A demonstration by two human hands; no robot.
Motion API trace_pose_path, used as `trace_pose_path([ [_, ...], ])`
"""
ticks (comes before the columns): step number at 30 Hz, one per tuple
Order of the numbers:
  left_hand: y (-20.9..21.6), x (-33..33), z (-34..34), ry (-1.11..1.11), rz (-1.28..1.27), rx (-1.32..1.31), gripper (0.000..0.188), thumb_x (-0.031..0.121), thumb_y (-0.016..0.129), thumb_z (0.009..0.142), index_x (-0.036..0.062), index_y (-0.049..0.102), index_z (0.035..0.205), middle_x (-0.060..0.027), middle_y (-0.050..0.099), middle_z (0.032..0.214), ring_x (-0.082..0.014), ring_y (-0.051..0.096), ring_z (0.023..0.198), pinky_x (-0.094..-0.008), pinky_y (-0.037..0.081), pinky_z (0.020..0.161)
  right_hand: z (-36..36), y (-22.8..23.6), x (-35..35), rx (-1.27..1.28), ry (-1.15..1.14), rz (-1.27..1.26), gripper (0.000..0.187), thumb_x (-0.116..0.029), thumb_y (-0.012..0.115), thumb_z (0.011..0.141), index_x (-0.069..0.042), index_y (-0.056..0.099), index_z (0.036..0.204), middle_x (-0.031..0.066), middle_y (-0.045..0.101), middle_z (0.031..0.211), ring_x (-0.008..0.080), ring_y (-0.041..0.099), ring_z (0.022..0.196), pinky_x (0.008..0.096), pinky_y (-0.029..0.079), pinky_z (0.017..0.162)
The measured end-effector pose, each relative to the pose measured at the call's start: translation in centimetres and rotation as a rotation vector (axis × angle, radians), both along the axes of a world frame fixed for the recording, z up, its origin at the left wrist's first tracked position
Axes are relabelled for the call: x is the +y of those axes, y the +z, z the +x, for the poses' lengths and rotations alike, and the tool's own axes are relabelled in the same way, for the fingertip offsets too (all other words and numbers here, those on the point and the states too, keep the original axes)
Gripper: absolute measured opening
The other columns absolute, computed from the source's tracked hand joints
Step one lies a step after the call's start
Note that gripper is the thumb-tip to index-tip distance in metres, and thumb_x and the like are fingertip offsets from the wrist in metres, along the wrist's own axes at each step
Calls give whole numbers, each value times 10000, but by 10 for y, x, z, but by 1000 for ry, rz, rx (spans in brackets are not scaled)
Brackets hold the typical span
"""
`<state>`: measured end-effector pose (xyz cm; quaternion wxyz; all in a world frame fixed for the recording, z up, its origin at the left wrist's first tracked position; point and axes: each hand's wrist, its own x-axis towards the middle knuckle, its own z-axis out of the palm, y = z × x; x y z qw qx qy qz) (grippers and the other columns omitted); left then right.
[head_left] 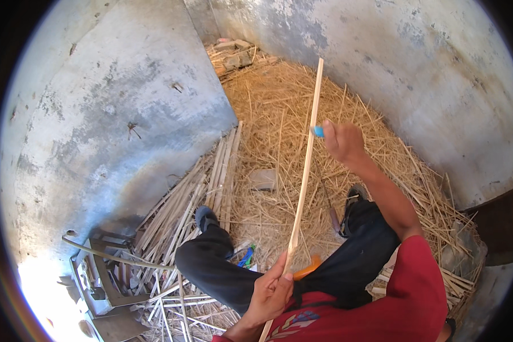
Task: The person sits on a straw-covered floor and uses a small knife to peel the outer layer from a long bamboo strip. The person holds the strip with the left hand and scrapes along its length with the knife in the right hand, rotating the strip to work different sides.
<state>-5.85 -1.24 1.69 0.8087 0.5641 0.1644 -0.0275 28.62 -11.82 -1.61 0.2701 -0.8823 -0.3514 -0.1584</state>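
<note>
The room for moving is bounded by two grey walls: the left wall [125,102] ends in a straight edge near the middle, and the right wall [422,85] curves around the far side and the right. Between them the floor is covered with straw [268,97], and the slats [182,199] lie in a pile along the foot of the left wall. At the lower left, a frame [104,288] and a bent rod [114,257] take up the space beside the left knee. The open space for the arms is above the straw, between the two spread legs [353,253].

The strip [304,182] is long and pale; it rises aslant between the legs, and its far end stands before the right wall, but I cannot tell how near. The left hand [272,292] is closed around its lower part, near the belly, with the thumb along it. The right hand [343,142] is well apart from the left, further up, with fingers curled around a small blue piece [318,131], which meets the side of the strip. Below this hand, a tool [334,219] lies near the right shoe, and a block [263,179] lies in the straw
</note>
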Motion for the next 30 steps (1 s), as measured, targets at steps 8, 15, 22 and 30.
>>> trace_pose_path([
  [8,-7,5,4,57,-90,-54,517,99,449,996,25,269,1475,34,389,603,-50,338,485,-224,330,489,-36,4,6,25,161,137,427,-283,421,911,-101,556,549,108,450,420,293,461,359,415,375,400],
  [15,-2,5,9,52,-62,-31,517,99,449,995,26,270,1475,42,396,618,-46,340,488,-224,325,488,-2,-3,13,-8,81,32,459,-291,405,912,-76,542,530,115,453,410,283,467,359,413,379,407],
  [22,-8,1,-1,37,-136,-68,510,88,439,1000,29,267,1477,43,403,617,-42,346,496,-223,341,502,-9,-2,1,114,66,58,474,-289,381,923,-58,541,541,148,463,434,301,459,356,416,380,411],
  [30,-2,-6,-6,-37,-139,9,521,89,445,1005,19,246,1481,47,433,652,-21,356,518,-178,328,489,61,-15,-9,77,-212,-316,380,-239,430,922,-80,486,581,99,552,517,258,512,395,370,439,405],
])
